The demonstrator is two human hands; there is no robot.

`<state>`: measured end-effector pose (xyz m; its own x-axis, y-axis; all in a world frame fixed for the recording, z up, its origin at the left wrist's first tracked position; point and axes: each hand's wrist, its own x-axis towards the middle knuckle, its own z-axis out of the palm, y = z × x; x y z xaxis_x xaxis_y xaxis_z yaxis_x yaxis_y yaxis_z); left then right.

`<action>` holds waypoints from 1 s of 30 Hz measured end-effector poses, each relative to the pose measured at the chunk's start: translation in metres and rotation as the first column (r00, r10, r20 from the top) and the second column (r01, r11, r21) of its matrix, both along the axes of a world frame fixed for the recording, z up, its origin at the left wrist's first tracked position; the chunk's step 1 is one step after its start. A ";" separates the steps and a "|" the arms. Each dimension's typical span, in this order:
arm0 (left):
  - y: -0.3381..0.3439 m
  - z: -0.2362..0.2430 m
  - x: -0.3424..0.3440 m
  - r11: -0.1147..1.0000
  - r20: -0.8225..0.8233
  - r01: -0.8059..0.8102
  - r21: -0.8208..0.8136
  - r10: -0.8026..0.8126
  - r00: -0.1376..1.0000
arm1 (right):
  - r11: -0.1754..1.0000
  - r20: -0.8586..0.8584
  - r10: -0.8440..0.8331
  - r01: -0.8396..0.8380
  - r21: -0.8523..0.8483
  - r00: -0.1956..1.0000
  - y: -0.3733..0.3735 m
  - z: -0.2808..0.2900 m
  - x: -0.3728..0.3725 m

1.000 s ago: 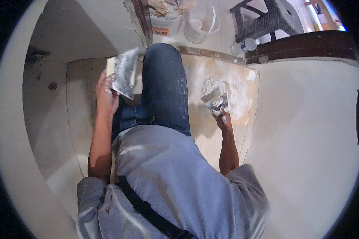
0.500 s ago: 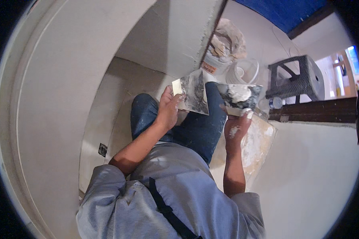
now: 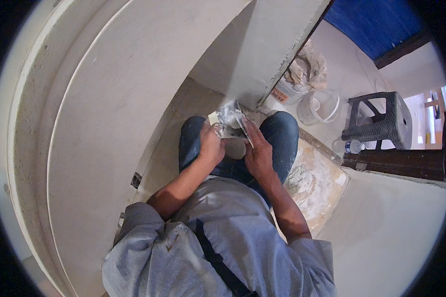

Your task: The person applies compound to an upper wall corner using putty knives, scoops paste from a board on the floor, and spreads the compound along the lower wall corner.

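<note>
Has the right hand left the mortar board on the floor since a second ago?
Yes. The right hand has come up off the mortar board and inward over the knees, meeting the left hand and trowels.

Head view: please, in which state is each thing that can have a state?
Left hand: closed on the flat plaster-smeared metal trowel.
Right hand: closed on a thin metal scraper blade, set against the trowel.
White plastic bucket: upright, open.
Bucket with crumpled paper sack: upright, stuffed full.
Dark woven stool: upright.
Clear plastic bottle: lying on its side.
</note>
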<state>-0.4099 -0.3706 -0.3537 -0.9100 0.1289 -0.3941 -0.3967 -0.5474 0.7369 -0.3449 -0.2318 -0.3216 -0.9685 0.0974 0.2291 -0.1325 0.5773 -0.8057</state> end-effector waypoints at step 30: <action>-0.047 0.027 -0.062 0.929 -0.179 0.293 -0.226 -0.335 0.925 | 0.805 -0.173 0.351 -0.202 0.558 0.920 0.063 0.103 -0.032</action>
